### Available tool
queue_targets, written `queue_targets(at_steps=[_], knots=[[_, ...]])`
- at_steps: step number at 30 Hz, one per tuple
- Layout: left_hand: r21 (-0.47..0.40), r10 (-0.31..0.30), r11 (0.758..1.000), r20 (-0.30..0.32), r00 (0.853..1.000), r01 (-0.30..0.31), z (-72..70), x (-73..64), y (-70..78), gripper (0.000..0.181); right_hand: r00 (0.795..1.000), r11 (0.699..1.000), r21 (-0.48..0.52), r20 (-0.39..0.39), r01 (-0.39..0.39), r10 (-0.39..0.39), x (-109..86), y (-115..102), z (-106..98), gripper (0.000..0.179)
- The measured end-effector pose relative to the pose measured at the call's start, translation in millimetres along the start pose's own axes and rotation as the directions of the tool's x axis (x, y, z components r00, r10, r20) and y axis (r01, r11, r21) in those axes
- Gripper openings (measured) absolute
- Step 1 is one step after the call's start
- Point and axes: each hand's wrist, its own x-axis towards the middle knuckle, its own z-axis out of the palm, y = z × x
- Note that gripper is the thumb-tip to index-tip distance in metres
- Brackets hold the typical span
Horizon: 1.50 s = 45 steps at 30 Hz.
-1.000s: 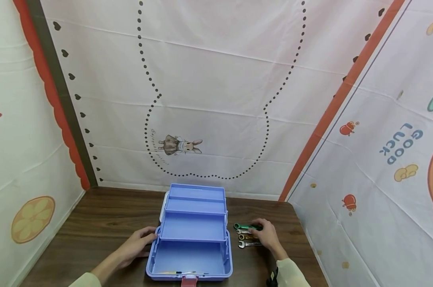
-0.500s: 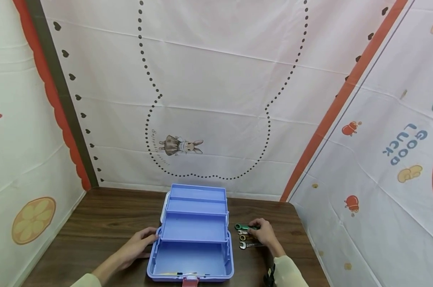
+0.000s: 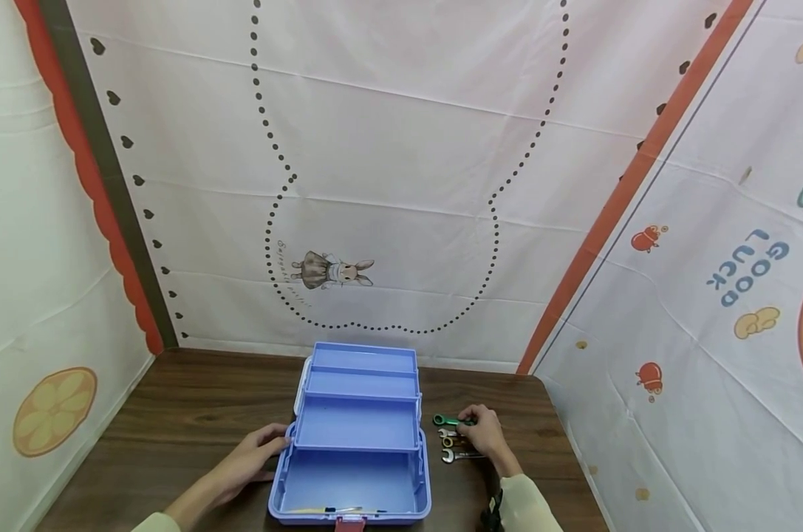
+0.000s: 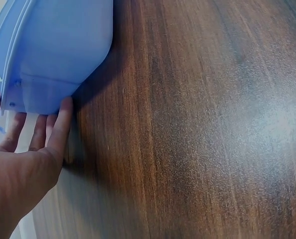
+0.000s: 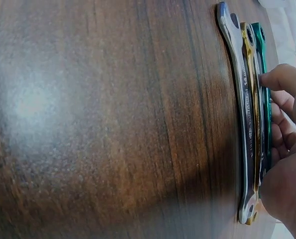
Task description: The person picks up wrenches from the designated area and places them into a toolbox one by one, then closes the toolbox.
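A blue toolbox (image 3: 354, 476) stands open on the table, its stepped trays raised toward the back. At its left side my left hand (image 3: 243, 464) grips the corner, thumb on the rim and the other fingers against the outer wall (image 4: 63, 45). Several combination wrenches lie in a row right of the box. Furthest back is a green wrench (image 3: 442, 420), which my right hand (image 3: 487, 436) pinches between thumb and fingers. Alongside it are a silver wrench (image 3: 444, 433), a gold wrench (image 5: 250, 59) and a larger silver wrench (image 5: 233, 40). The hand covers their right ends in the head view.
Thin brush-like sticks (image 3: 324, 510) lie along the toolbox's front inner edge, above a red latch (image 3: 350, 524). The brown wooden table (image 3: 202, 414) is bordered by a printed cloth wall (image 3: 388, 258) at the back and more cloth at both sides.
My right hand has shifted slightly left along the wrenches. The left hand and the toolbox stay put; the head view sways a little.
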Motion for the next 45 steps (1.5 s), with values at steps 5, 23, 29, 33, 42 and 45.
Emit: queue_targets(at_steps=[5,23,29,33,42,45], knots=[[0.005,0.004,1.000,0.004,1.000,-0.004,-0.4,0.2,-1.0,0.056,1.000,1.000,-0.018,-0.007,-0.013,0.013,1.1,2.5,3.0,0.015],[0.020,-0.009,1.000,-0.001,1.000,0.009,0.9,-1.3,-1.4,0.060,1.000,0.996,-0.094,-0.026,0.012,-0.015,0.3,2.4,3.0,0.016],[0.023,-0.010,1.000,-0.005,1.000,0.010,1.1,-2.1,-1.4,0.061,1.000,0.995,-0.102,-0.009,0.015,-0.016,1.2,1.4,1.6,0.016],[0.025,-0.001,1.000,-0.003,1.000,0.001,0.8,-2.6,-1.6,0.060,0.998,0.995,-0.091,-0.025,0.048,-0.050,-0.9,1.9,2.7,0.016],[0.031,-0.010,0.999,-0.008,1.000,0.010,1.3,-2.3,-0.6,0.060,1.000,0.999,-0.027,-0.002,0.031,-0.031,3.6,4.9,-1.0,0.018],[0.033,-0.020,0.999,-0.016,1.000,0.020,1.3,-0.9,0.0,0.062,0.999,0.999,0.022,0.040,0.026,-0.027,6.0,6.2,-3.8,0.018]])
